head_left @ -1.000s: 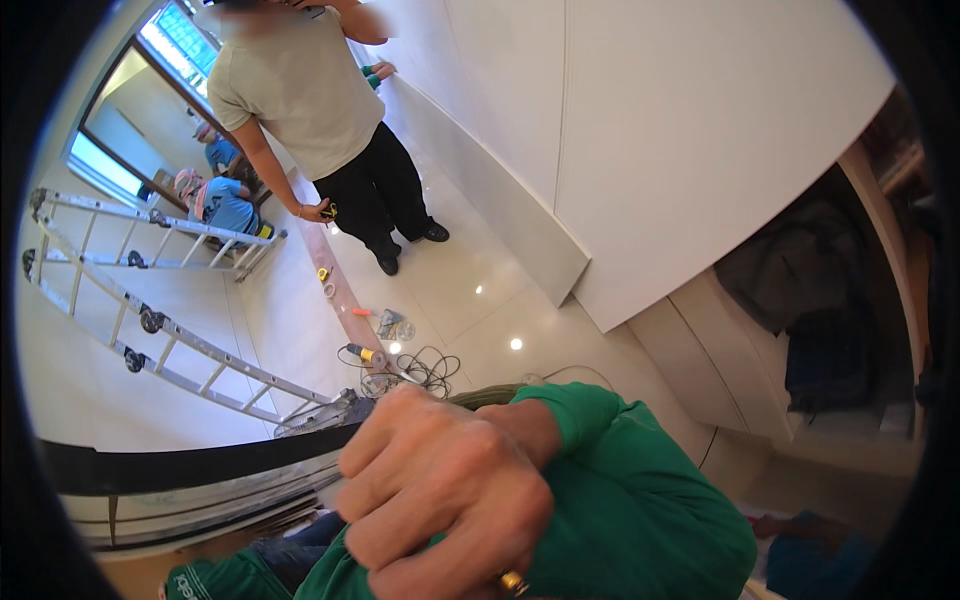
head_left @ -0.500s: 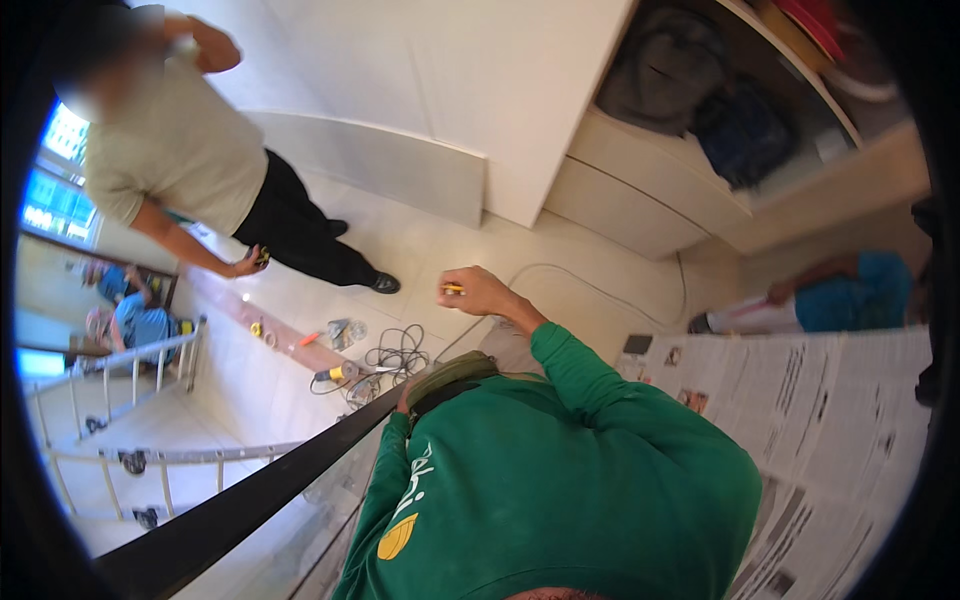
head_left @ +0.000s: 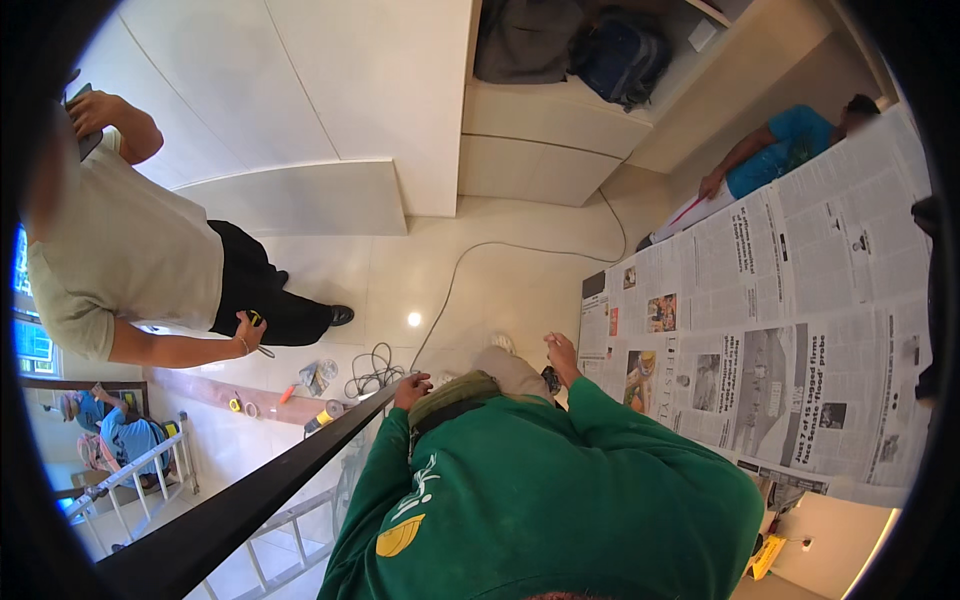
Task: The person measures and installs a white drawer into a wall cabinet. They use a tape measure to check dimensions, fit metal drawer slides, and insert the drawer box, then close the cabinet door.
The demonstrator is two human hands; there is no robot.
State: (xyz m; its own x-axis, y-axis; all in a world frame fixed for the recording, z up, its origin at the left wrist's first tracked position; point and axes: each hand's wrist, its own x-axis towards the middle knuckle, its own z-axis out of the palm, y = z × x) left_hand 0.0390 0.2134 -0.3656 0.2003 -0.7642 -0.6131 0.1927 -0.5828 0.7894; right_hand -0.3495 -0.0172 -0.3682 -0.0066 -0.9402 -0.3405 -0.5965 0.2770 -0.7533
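My left hand [head_left: 411, 389] is low in front of me, beside the far end of a long black bar [head_left: 270, 475] and the olive waist pouch [head_left: 452, 398]. Its fingers are loosely bent and slightly apart, with nothing visible in them. To the right, my right hand [head_left: 562, 354] is raised near the edge of the newspaper-covered surface [head_left: 690, 385]. Those fingers are curled together, and whatever they hold is too small to make out. Green sleeves cover both my arms.
A person [head_left: 140, 250] stands at left with a tape measure [head_left: 254, 318]. Another person [head_left: 785, 150] is behind the papered surface. Cable [head_left: 455, 275], a yellow power tool [head_left: 325, 413] and an orange-handled tool [head_left: 288, 393] lie on the floor. A metal ladder [head_left: 145, 480] is lower left.
My right hand, earlier stretched forward with a small yellow thing, has drawn back and right. My left hand has come into sight. The view has turned right, showing more newspaper.
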